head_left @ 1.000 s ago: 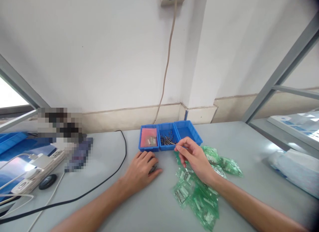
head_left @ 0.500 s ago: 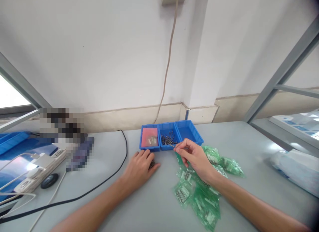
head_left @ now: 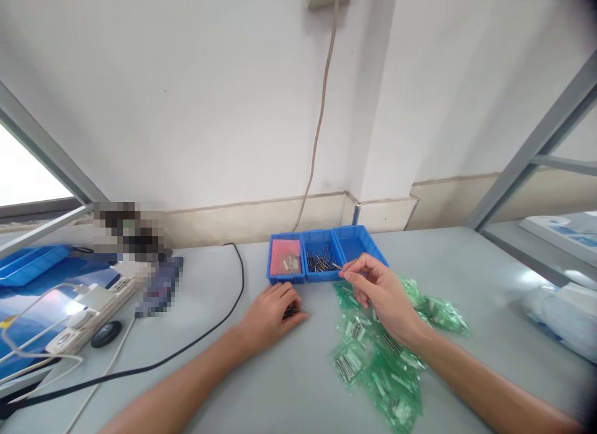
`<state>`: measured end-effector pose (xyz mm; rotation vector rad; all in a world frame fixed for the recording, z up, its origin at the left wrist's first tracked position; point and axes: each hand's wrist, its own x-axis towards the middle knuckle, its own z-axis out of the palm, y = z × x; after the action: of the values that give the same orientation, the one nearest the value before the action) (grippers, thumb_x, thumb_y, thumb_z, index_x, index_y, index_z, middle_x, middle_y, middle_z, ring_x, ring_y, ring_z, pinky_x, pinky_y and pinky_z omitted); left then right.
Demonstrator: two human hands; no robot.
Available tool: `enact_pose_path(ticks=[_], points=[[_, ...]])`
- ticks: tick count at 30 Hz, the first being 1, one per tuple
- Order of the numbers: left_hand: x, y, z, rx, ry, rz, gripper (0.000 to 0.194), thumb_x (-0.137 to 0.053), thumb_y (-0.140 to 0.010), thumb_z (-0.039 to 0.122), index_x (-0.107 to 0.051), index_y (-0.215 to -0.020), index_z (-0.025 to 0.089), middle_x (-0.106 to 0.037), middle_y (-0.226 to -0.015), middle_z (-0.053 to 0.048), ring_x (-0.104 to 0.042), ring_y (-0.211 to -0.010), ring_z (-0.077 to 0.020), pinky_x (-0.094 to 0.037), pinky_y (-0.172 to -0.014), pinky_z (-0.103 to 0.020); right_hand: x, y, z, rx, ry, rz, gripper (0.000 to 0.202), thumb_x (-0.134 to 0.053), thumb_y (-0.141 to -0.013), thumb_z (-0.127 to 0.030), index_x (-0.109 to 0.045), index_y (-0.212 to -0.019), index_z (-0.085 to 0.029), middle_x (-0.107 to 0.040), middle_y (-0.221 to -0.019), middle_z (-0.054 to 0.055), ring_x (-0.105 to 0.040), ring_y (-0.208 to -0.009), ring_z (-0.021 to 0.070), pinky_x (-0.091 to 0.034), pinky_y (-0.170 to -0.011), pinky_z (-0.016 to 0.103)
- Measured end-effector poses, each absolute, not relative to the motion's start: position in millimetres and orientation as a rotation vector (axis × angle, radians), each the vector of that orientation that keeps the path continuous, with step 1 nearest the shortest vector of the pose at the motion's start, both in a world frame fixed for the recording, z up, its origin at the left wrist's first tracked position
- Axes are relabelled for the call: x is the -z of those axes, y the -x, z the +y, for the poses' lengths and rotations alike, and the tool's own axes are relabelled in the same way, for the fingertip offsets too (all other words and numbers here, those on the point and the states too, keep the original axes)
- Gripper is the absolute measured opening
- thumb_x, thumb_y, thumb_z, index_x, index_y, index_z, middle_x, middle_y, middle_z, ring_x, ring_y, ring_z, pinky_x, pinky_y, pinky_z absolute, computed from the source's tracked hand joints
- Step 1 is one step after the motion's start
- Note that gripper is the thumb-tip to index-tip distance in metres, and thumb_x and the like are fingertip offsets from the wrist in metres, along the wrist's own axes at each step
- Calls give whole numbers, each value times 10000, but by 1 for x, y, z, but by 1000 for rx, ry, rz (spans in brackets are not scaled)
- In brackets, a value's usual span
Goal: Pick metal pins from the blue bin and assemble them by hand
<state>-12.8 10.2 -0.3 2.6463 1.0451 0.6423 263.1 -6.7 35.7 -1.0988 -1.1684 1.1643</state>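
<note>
My right hand pinches a thin metal rod between thumb and fingers, at the front right corner of the middle blue bin. Inside that bin lies a loose heap of similar dark rods. On the table below the left bin, my left hand is curled over a small bunch of dark metal rods, mostly hidden by the fingers. Green plastic bags with rods and white labels in them lie under and beside my right hand.
The left blue bin holds a pink sheet and a small clear bag. A third blue bin stands at the right of the row. Further left are a black cable, a mouse and a power strip.
The view has shifted slightly, so most things sit a little further right. The right hand still pinches a rod, now angled differently, and the left hand stays over its bunch.
</note>
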Motion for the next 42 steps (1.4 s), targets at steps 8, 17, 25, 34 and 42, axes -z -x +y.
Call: enact_pose_path(ticks=[8, 17, 25, 34, 42], points=[[-2, 13, 11, -624, -2637, 1034, 246, -663, -1066, 406, -608, -952, 194, -661, -966, -29, -609, -867, -199, -471, -773, -325, -31, -262, -6, -1159, 1139, -1181, 349, -838, -864, -517, -642, -860, -228, -739, -977, 38, -425, -502, 88, -338, -460, 263], [1, 14, 12, -604, -2640, 1025, 247, -587, -1107, 388, -609, -958, 192, -684, -958, -38, -609, -860, -213, -456, -775, -336, -31, -260, -5, -1207, 1098, -1154, 322, -766, -933, -539, -632, -933, -246, -603, -696, -40, -424, -499, 103, -343, -469, 243], [3, 13, 12, -571, -2708, 1011, 283, -543, -1125, 404, -603, -953, 188, -684, -952, -47, -608, -862, -224, -453, -786, -347, -33, -258, -5, -1255, 1069, -1132, 338, -711, -982, -546, -608, -895, -237, -516, -643, -54, -408, -510, 104, -361, -477, 234], [9, 8, 13, -575, -2696, 994, 224, -599, -1103, 365, -604, -960, 193, -693, -941, -32, -629, -857, -218, -436, -793, -341, -34, -257, -9, -1254, 1106, -1144, 384, -686, -980, -593, -585, -863, -242, -495, -618, -54, -407, -511, 118, -355, -486, 244], [4, 6, 14, -539, -2605, 996, 177, -676, -1062, 316, -617, -950, 193, -700, -939, -14, -629, -848, -196, -416, -790, -308, -36, -253, -12, -1327, 1087, -1077, 471, -666, -971, -647, -539, -787, -232, -451, -667, -47, -384, -530, 114, -335, -473, 240]])
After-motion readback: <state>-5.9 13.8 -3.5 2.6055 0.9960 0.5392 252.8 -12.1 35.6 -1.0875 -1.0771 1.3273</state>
